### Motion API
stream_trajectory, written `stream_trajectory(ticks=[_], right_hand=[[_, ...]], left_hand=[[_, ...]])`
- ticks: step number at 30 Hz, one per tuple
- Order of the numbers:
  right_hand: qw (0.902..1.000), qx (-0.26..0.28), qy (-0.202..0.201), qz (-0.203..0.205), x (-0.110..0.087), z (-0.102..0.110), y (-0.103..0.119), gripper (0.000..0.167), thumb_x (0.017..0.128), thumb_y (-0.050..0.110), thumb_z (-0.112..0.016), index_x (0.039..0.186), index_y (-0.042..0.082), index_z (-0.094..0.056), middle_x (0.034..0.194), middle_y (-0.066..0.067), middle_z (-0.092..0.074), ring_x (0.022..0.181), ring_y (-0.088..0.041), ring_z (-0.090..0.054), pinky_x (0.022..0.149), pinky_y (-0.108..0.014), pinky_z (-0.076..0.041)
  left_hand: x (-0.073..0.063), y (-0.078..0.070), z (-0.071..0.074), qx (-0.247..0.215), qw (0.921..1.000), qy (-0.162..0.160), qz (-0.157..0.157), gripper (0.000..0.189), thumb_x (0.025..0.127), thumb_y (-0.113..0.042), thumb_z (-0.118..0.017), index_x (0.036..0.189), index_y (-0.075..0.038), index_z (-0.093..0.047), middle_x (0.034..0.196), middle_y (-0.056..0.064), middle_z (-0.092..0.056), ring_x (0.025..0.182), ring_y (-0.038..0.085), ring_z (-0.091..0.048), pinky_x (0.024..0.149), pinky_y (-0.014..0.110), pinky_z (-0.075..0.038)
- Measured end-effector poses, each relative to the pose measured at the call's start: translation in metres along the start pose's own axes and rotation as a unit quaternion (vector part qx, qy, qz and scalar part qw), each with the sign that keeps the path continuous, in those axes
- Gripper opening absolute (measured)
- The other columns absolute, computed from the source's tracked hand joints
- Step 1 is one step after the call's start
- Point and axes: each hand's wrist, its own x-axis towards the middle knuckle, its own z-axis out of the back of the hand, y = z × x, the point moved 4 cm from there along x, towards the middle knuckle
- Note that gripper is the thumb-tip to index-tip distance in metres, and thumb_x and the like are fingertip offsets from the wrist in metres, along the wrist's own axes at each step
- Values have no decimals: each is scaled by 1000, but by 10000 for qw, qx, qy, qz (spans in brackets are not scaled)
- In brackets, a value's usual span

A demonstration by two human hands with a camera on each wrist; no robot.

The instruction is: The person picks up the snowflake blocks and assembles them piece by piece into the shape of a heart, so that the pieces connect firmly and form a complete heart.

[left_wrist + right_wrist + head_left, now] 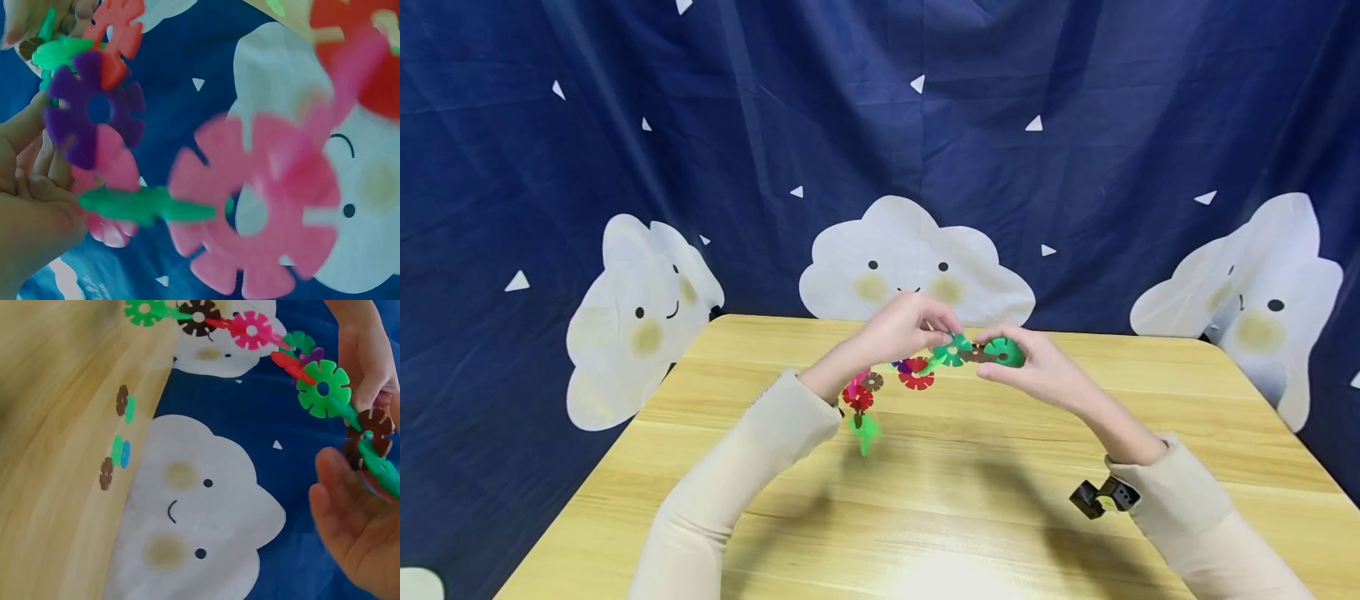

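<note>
A chain of slotted plastic snowflake discs [917, 375] hangs in the air over the table, its loose end [865, 433] drooping below my left forearm. My left hand [913, 321] pinches a green disc [952, 350] by its upper edge. At the chain's right end, my right hand [1037, 367] holds a green disc [1003, 352] between thumb and fingers. A brown disc [369, 439] sits between the two hands. Pink [275, 200], purple [94, 109] and red [115, 37] discs, joined edge to edge, show large in the left wrist view.
A wooden table [1000, 517] spreads under both hands. In the right wrist view, several small loose discs [117, 450] lie on the wood. A dark blue curtain [880, 125] with white clouds surrounds the table's back and sides. A black wrist camera [1105, 497] is on the right sleeve.
</note>
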Motion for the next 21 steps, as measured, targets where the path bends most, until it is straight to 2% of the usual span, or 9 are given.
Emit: stream_trajectory(ticks=[3, 5, 11, 15, 18, 21], right_hand=[[9982, -577, 103, 120, 0, -1, 4, 28, 82, 18, -68, 106, 5, -64, 93, -3, -66, 77, -13, -55, 68, -25, -46], [9969, -752, 121, 214, 1, -2, 6, 25, 81, 22, -69, 101, 7, -66, 89, 0, -65, 77, -12, -54, 68, -24, -46], [9957, -806, 50, 462, 2, -5, 10, 10, 79, 19, -71, 81, 12, -63, 70, 6, -53, 65, -10, -46, 57, -22, -40], [9928, -920, -212, 740, 0, -4, 11, 6, 78, 14, -70, 80, 11, -65, 68, 7, -54, 63, -7, -46, 55, -21, -40], [9900, -1038, -356, 884, -1, -5, 11, 6, 78, 14, -70, 78, 13, -64, 67, 9, -53, 62, -6, -46, 54, -21, -40], [9881, -1063, -461, 1011, -2, -5, 11, 8, 77, 13, -70, 76, 15, -63, 66, 10, -52, 61, -6, -46, 54, -21, -40]], left_hand=[[0, -7, -4, 464, 9985, 8, -307, 12, 83, -5, -65, 92, -8, -72, 88, 0, -70, 76, 9, -63, 68, 16, -47], [-1, -13, -6, 616, 9969, -2, -484, 12, 83, -5, -65, 91, -9, -72, 86, -1, -70, 75, 9, -63, 67, 15, -46], [-3, -18, -11, 541, 9967, 54, -609, 12, 83, -5, -64, 91, -10, -72, 84, 0, -70, 74, 8, -63, 68, 14, -46], [-3, -16, -17, 440, 9967, 269, -620, 13, 84, -5, -62, 94, -9, -69, 85, 1, -69, 66, 8, -63, 63, 14, -47], [-4, -16, -21, 593, 9951, 340, -716, 14, 84, -6, -63, 96, -10, -67, 85, 0, -68, 63, 7, -59, 61, 15, -45], [-5, -18, -23, 871, 9918, 227, -904, 14, 83, -9, -66, 97, -11, -67, 83, -3, -68, 64, 6, -56, 61, 15, -43]])
